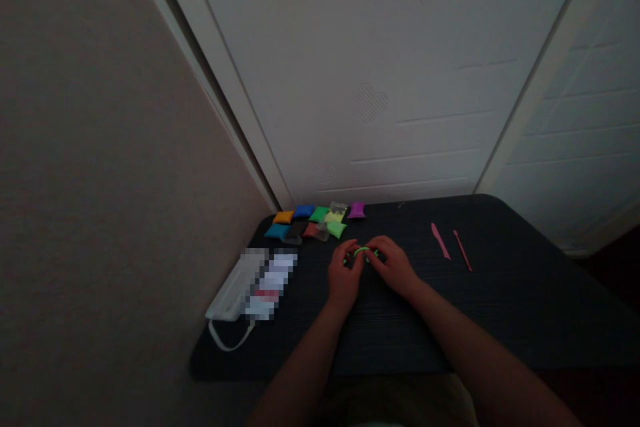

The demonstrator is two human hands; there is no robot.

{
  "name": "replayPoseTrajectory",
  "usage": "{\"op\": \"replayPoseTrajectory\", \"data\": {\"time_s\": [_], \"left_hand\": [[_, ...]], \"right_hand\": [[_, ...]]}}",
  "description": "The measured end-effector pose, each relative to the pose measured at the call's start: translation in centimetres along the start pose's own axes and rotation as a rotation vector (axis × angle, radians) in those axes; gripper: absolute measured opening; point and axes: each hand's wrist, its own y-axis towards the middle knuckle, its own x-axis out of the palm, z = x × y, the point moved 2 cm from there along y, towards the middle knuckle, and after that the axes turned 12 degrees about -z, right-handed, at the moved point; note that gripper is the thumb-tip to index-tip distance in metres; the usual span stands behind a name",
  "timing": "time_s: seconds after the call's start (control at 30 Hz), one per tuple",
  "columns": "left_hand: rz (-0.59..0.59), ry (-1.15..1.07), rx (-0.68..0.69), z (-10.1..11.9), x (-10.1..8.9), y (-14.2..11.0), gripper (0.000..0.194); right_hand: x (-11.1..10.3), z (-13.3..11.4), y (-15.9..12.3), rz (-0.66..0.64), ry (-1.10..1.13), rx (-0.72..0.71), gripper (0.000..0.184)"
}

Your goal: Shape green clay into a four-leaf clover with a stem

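Evidently pinches a bright green strand (361, 249) between the left hand (345, 273) and the right hand (393, 265), thumbs and fingertips drawn in close, both grips narrow. Holds it just above or on the dark table (400, 340), near the middle of the far half; in this dim light, cannot tell which. Shows the visible part as a shallow arc, bowed towards 12 o'clock, with its long axis running roughly from 9 to 3 o'clock. Reveals small green bits by the fingers at either side, perhaps of the same piece, though too dark and small there to be sure.

Taking the strand as the clock's centre, has a cluster of coloured packets (319, 215) at 10 to 11 o'clock, orange, blue, green, yellow, red and black among them, and a purple packet (357, 210) slightly apart, nearly at 12. Has a pink knife-shaped tool (441, 241) and a thin pink stick (463, 251) at 3 o'clock, lying side by side without touching, both slanting from 11 to 5. Has a white case (235, 287) between 8 and 9 o'clock, beside a pixelated slab (273, 283), with a pale cable (230, 349) looping at their near ends.
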Motion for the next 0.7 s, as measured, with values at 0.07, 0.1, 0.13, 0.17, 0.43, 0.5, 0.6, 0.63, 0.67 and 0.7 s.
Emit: {"op": "replayPoseTrajectory", "data": {"time_s": [0.07,0.1,0.13,0.17,0.43,0.5,0.6,0.63,0.67,0.7], "left_hand": [[0.009,0.016,-0.004,0.07,-0.05,-0.03,0.031],[0.015,0.024,-0.002,0.1,-0.09,-0.04,0.031],[0.019,0.028,0.003,0.11,-0.13,-0.05,0.03],[0.021,0.03,0.009,0.11,-0.17,-0.05,0.03],[-0.002,0.097,0.039,-0.02,-0.13,-0.05,0.027],[-0.008,0.102,0.052,0.0,-0.04,-0.1,0.029],[-0.015,0.118,0.068,0.01,0.02,-0.13,0.032],[-0.024,0.128,0.074,0.01,0.02,-0.11,0.03],[-0.036,0.138,0.081,0.0,0.03,-0.09,0.027],[-0.051,0.146,0.089,0.0,0.03,-0.06,0.023]], "right_hand": [[-0.02,0.01,-0.01,0.024,-0.002,0.009,0.013],[-0.03,0.0,-0.02,0.035,-0.003,0.014,0.013],[-0.02,-0.01,-0.05,0.04,-0.003,0.017,0.012],[-0.01,-0.03,-0.08,0.041,0.0,0.017,0.012],[0.08,0.09,-0.13,0.021,-0.019,-0.025,0.018],[0.06,0.09,-0.06,0.025,-0.022,-0.027,0.016],[-0.06,-0.13,-0.02,0.042,-0.003,-0.03,0.016],[-0.12,-0.25,-0.04,0.051,0.004,-0.031,0.016],[-0.19,-0.36,-0.07,0.06,0.009,-0.032,0.016],[-0.25,-0.44,-0.1,0.071,0.011,-0.031,0.016]]}}
